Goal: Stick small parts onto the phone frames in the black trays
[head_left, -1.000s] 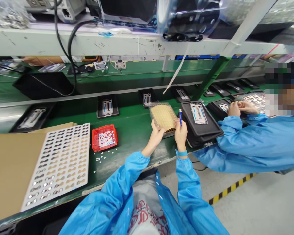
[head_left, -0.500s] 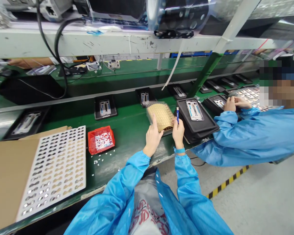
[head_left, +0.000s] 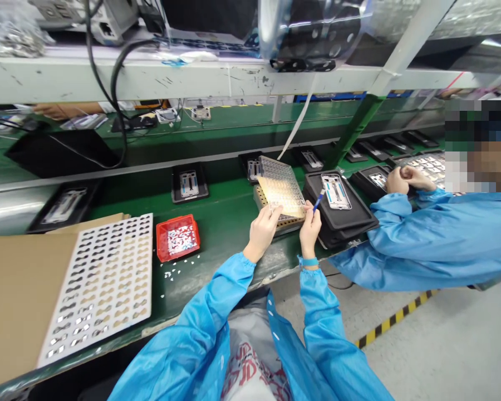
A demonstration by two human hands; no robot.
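Observation:
My left hand point(head_left: 264, 227) pinches the near left edge of a clear plastic tray with rows of small cells point(head_left: 281, 175). A yellowish sheet point(head_left: 271, 192) lies against this tray, which is tilted with its far edge raised. Beneath it sits another tray with rows of holes point(head_left: 291, 224), on the green bench. My right hand point(head_left: 310, 227) is closed round a slim blue pen-like tool point(head_left: 318, 200), tip pointing up and away. Its fingertips also meet the near right corner of the lifted tray and sheet.
Black trays with phone frames point(head_left: 336, 192) are stacked right of my hands; several more line the bench's back. Left are a red bin point(head_left: 178, 238) of small white pieces, loose bits, and a white sheet of cut-outs point(head_left: 104, 284) on cardboard. A co-worker's blue sleeve point(head_left: 426, 239) is at right.
The clear tray and yellow sheet have gone from lying flat to being tilted up off the lower tray. My left index finger no longer points across the sheet. The blue tool now leans right.

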